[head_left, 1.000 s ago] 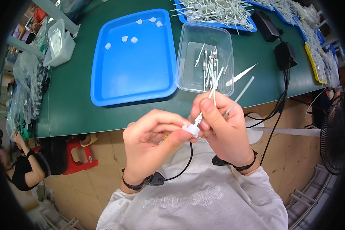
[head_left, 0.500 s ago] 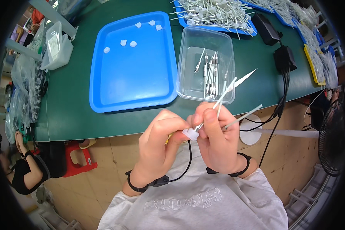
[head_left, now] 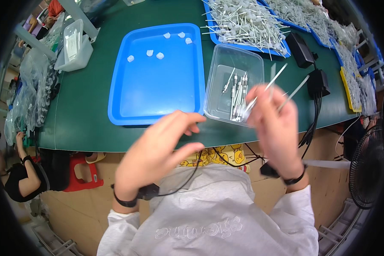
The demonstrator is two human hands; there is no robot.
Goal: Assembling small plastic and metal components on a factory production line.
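Observation:
My left hand (head_left: 160, 143) hangs over the table's near edge, thumb and fingers apart with nothing between them. Several thin white rods (head_left: 300, 88) jut up and out of my right hand (head_left: 275, 126), which is pinched round them and smeared by motion. At its fingertips something pale is too blurred to make out. That hand is by the near right corner of a clear plastic box (head_left: 215, 97), where several metal-tipped rods (head_left: 240, 94) lie. To the left, a blue tray (head_left: 115, 102) holds several small white plastic caps (head_left: 160, 55) in its far half.
Behind the box, another blue tray (head_left: 281, 53) is heaped with white rods and caps. Black boxes with cables (head_left: 318, 83) stand at the right. A clear container (head_left: 79, 55) sits at the far left. A black fan (head_left: 365, 166) stands at right; another person's arm (head_left: 30, 170) shows at left.
My hands have come apart. The left has opened and moved left, without the white cap seen between them before. The right has moved up and right with the rods.

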